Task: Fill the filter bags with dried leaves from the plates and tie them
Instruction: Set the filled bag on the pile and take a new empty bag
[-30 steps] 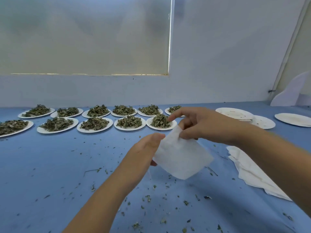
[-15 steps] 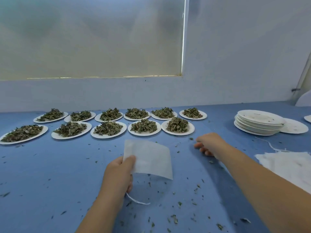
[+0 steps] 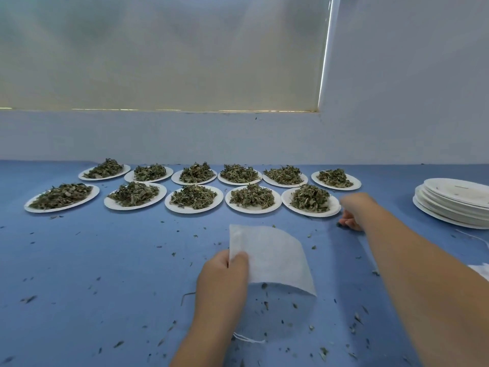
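My left hand pinches the left edge of a flat white filter bag above the blue table. The bag's white string hangs out below my wrist. Several white plates heaped with dried leaves stand in two rows at the back. My right hand is stretched out beside the right rim of the nearest right plate, which holds a heap of leaves. That hand is blurred with its fingers curled, and contact with the plate is unclear.
A stack of empty white plates sits at the right edge. A corner of white filter material shows at the far right, with a thin string near it. Leaf crumbs are scattered over the table. A white wall rises behind the plates.
My right hand let go of the bag and reached forward to the right front plate. My left hand now holds the bag alone. The view swung right.
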Tool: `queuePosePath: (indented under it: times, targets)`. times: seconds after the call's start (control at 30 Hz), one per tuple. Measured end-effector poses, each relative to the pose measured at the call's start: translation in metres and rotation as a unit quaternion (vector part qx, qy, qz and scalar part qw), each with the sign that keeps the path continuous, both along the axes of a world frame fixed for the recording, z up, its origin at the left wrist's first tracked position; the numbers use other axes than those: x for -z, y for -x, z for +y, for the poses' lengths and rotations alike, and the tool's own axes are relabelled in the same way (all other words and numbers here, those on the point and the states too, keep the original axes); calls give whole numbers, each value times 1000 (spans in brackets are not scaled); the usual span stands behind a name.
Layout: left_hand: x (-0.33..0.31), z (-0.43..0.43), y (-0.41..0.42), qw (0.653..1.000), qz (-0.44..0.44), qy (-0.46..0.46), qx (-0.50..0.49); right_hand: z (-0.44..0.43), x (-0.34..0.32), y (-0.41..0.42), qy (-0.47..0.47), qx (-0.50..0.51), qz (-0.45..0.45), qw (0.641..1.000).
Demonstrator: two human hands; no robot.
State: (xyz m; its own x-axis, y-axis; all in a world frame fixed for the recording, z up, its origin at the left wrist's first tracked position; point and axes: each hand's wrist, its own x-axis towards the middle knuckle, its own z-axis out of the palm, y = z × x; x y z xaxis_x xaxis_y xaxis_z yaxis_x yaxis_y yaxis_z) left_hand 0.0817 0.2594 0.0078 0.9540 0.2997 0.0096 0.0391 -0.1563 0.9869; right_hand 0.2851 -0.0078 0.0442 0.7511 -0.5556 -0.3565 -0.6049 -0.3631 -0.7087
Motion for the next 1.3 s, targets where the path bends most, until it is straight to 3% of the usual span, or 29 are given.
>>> queuePosePath:
  times: [0.17, 0.33, 0.5, 0.7, 0.93, 1.1, 1.3]
  targets:
    - [1, -2, -1, 999, -17, -39, -11, 7, -1, -8, 82, -47, 23, 995]
    - [-1, -5, 0, 1000, -6, -25, 0, 10, -4, -10, 91, -77, 37, 992]
    - [0, -3, 1, 1000, -3, -5, 3, 3, 4, -11, -39, -18, -8, 999]
    - [-7, -2, 2, 996, 34, 76, 13, -7, 11, 2, -193, 13, -79, 978]
    - [-6, 3, -1, 990, 33, 133, 14, -22, 1, 56, -260, -18, -117, 958]
    - [-8, 5, 1, 985, 26, 172, -2, -28, -6, 114, -298, -81, -97, 946]
    - [-13, 13, 1, 987, 7, 155, -49, -23, -1, 169, -289, -181, -53, 939]
